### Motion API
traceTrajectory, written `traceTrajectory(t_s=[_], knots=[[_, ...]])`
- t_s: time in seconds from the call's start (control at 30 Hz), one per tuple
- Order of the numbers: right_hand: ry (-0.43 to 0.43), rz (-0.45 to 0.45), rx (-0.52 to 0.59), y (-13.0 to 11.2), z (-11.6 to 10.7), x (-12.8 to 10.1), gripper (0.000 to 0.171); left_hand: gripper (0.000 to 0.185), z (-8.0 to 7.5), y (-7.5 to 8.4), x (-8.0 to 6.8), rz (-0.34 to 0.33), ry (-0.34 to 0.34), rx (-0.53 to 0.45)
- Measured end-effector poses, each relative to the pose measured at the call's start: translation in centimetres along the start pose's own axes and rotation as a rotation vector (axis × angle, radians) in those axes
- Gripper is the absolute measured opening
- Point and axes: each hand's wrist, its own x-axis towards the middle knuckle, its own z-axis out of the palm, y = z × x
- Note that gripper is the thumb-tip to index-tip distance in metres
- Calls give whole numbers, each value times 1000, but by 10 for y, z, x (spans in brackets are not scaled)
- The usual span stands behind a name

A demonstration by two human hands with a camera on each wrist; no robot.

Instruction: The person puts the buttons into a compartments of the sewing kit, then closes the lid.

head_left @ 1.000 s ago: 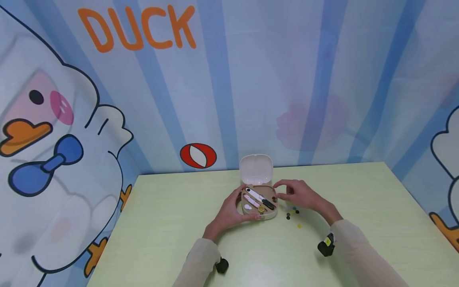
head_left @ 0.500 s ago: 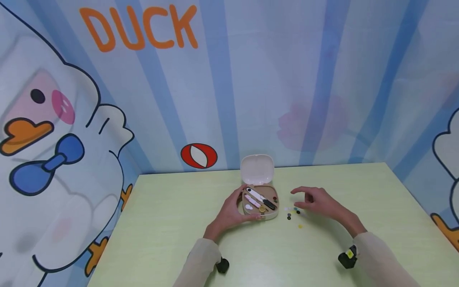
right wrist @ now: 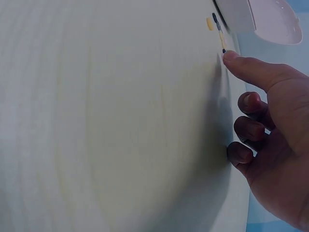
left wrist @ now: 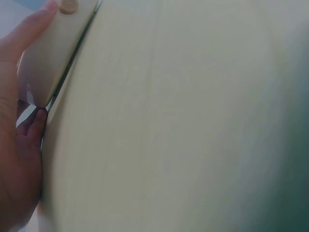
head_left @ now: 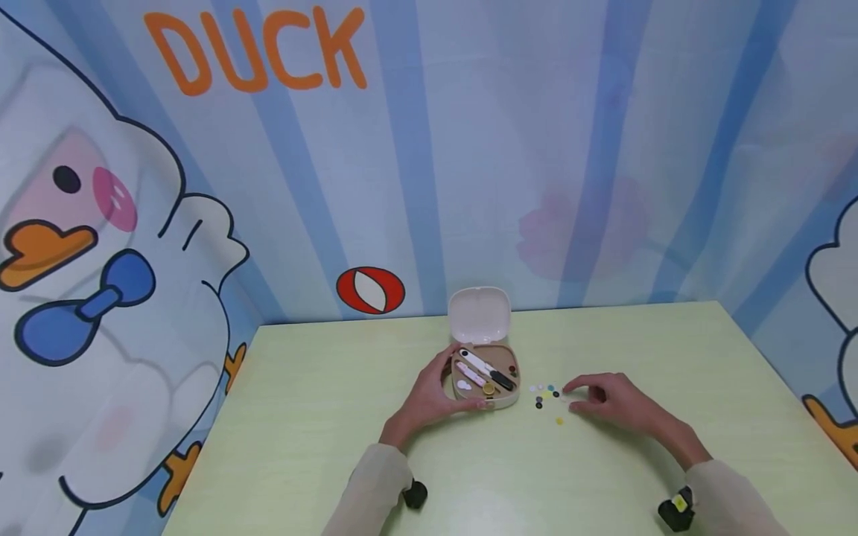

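Note:
My left hand (head_left: 429, 391) holds a small cream case (head_left: 504, 403) with its lid (head_left: 479, 316) standing up at the back. Its thumb lies along the case's front, beside a round tan knob (left wrist: 68, 6) in the left wrist view; the other fingers reach round the left side. Inside lie a white-and-black stick-shaped tool (head_left: 487, 370), a pink slim piece (head_left: 471, 374), a gold round piece (head_left: 488, 388) and small red and dark discs (head_left: 512, 370). My right hand (head_left: 620, 402) is low over several small coloured buttons (head_left: 551, 394), its thumb and forefinger apart at their right edge.
A single yellow button (head_left: 559, 421) lies nearer the front than the others. The pale wooden table (head_left: 509, 476) ends at a striped curtain (head_left: 415, 149) close behind the lid.
My right hand has left the case's right edge and moved right and nearer, down to the loose buttons. The left hand and the case have stayed put.

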Motion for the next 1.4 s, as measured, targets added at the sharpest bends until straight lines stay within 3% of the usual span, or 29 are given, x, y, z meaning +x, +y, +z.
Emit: traceTrajectory(t_s=[0.57, 1.23, 1.4], knots=[[14, -28, -96, -8, 7, 5, 6, 110, -1, -3, 1, 26, 2, -4], [-24, -35, -205, -17, 5, 10, 3, 111, -1, -1, -1, -3, -1, 4], [-13, -39, -208, -18, 5, 10, 9, 111, -1, -1, -1, 1, 0, 7]])
